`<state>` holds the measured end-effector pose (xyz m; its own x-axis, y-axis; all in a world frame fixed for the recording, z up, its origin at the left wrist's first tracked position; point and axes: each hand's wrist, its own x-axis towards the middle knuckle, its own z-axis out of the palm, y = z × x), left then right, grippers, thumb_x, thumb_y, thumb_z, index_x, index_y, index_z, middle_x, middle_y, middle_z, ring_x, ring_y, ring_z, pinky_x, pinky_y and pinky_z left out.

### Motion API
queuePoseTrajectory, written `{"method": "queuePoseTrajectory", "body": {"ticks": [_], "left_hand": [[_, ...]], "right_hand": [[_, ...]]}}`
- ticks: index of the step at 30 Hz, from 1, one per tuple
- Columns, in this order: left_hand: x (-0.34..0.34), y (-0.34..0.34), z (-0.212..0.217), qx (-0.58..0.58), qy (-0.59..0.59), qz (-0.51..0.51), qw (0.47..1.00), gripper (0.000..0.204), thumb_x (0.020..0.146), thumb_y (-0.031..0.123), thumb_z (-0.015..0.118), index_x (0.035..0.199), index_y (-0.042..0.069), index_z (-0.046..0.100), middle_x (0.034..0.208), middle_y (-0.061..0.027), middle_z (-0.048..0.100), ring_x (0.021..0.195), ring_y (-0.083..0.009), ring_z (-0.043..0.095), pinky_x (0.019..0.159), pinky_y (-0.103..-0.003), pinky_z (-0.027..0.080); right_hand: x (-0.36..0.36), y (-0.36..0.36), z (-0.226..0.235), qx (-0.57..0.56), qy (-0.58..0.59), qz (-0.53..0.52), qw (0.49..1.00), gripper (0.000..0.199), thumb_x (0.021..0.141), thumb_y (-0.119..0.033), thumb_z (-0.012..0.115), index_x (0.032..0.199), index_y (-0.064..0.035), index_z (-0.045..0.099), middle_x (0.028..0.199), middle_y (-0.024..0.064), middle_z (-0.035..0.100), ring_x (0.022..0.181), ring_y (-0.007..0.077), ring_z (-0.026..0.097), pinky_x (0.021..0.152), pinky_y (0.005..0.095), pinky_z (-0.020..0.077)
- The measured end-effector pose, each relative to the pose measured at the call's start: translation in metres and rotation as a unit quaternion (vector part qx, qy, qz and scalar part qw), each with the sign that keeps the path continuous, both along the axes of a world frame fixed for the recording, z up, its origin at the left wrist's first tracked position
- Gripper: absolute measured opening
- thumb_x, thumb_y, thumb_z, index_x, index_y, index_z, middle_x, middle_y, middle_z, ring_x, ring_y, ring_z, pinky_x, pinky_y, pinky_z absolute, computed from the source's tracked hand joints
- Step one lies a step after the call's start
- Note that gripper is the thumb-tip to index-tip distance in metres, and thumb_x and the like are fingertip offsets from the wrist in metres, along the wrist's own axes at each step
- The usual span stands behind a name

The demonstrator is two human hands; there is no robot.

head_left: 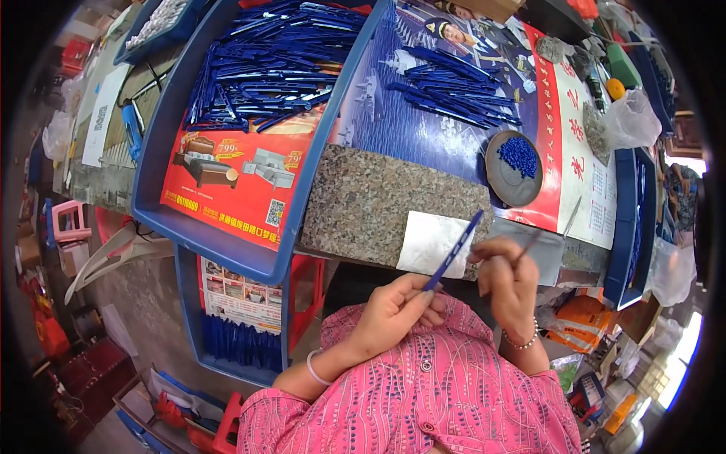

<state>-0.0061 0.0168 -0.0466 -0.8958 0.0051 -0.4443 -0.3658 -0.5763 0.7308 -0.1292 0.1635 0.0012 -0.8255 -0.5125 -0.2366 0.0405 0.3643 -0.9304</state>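
My left hand (397, 312) pinches one end of a slim blue strip (458, 251) with small holes along it, which slants up and to the right. Beside its far end, my right hand (511, 286) is closed, its fingers curled. A thin dark stick-like tool (532, 244) pokes up from those fingers; its kind is hard to make out. Under the strip lies a folded white paper (432, 240) at the stone table edge. Just past my right hand, a round dish (502, 181) holds small blue beads (519, 157). A loose pile of blue strips (457, 87) lies farther back.
At the left, a large blue tray (219, 253) contains many more blue strips (272, 60). Below it sits another blue tray (189, 310) with blue pieces. A blue bin (625, 219) stands at the right edge, near plastic bags (634, 119). A pointed metal piece (572, 216) rests on the poster.
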Motion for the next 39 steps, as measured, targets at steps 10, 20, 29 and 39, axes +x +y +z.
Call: {"method": "queuePoseTrajectory", "body": {"ticks": [10,20,29,39], "left_hand": [[-0.003,0.002,-0.02,0.121,-0.102,0.01,0.987,0.021,0.094,0.013,0.048,0.105,-0.004,0.055,0.085,-0.0127,0.065,0.07,-0.0189,0.066,0.063,-0.027,0.054],[-0.006,0.003,-0.017,0.128,-0.101,0.025,0.986,0.021,0.094,0.014,0.05,0.098,-0.005,0.057,0.083,-0.0122,0.065,0.069,-0.0179,0.066,0.062,-0.025,0.055],[-0.008,0.003,-0.012,0.104,-0.11,0.022,0.988,0.023,0.093,0.017,0.052,0.091,-0.006,0.058,0.079,-0.0117,0.066,0.067,-0.0161,0.065,0.059,-0.025,0.053],[-0.006,0.003,-0.017,0.111,-0.129,0.039,0.985,0.021,0.093,0.014,0.051,0.096,-0.006,0.057,0.079,-0.0102,0.065,0.067,-0.0159,0.065,0.061,-0.024,0.054]], "right_hand": [[-0.003,-0.009,0.006,0.05,0.256,0.142,0.955,0.023,0.091,-0.02,0.046,0.094,0.0,0.057,0.099,0.0162,0.062,0.077,0.0327,0.06,0.067,0.0352,0.0479],[0.011,-0.022,0.011,-0.016,0.217,0.203,0.955,0.017,0.086,-0.007,0.046,0.096,0.0009,0.057,0.099,0.0206,0.062,0.073,0.0294,0.063,0.063,0.0326,0.0513],[0.002,-0.034,0.009,0.013,0.259,0.283,0.923,0.017,0.083,-0.008,0.053,0.098,0.0002,0.053,0.092,0.0167,0.061,0.069,0.0297,0.062,0.056,0.0335,0.0491],[0.003,-0.017,0.024,-0.045,0.227,0.198,0.953,0.015,0.082,-0.007,0.055,0.095,0.0003,0.055,0.096,0.0178,0.061,0.071,0.0291,0.064,0.06,0.0322,0.0522]]}}
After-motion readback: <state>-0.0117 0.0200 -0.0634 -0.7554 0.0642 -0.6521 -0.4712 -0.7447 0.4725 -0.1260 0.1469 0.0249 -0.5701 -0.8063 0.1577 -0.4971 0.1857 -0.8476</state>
